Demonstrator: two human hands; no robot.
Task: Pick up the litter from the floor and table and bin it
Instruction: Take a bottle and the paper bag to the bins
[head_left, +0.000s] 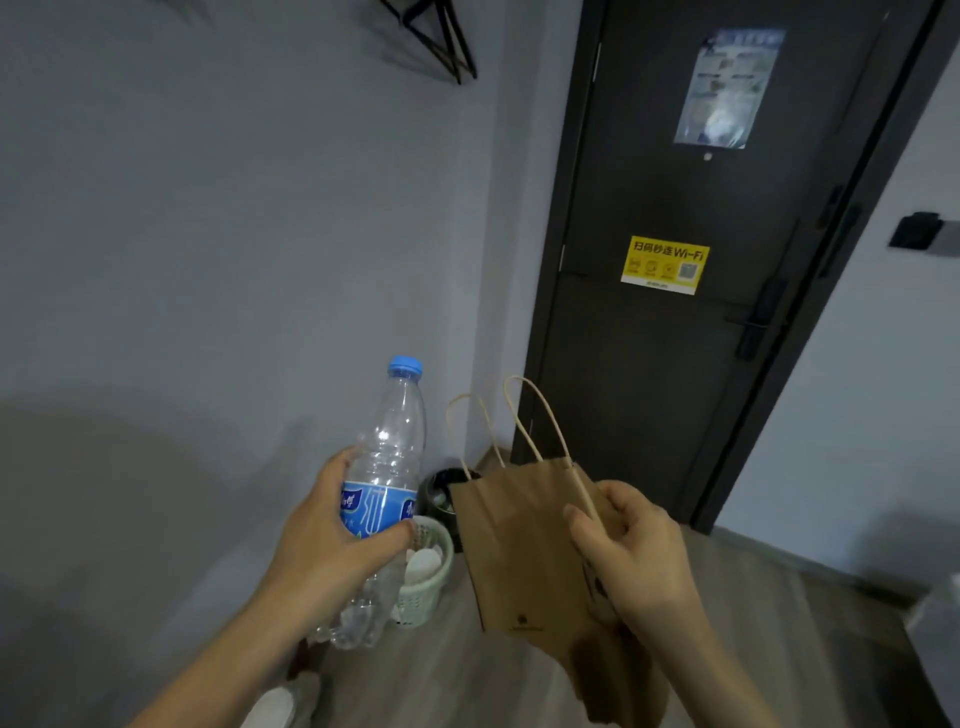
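Right hand (634, 561) tight on paper bag (519, 561), left hand (332, 540) tight round plastic bottle (387, 447) (blue-capped).

A pale grey wall (208, 208) is on the left, with black hangers (436, 36) high on it. The dark door (649, 389) carries a blue notice (727, 88) and a yellow Wi-Fi sticker (665, 265). The floor (493, 675) is of grey-brown wood planks.
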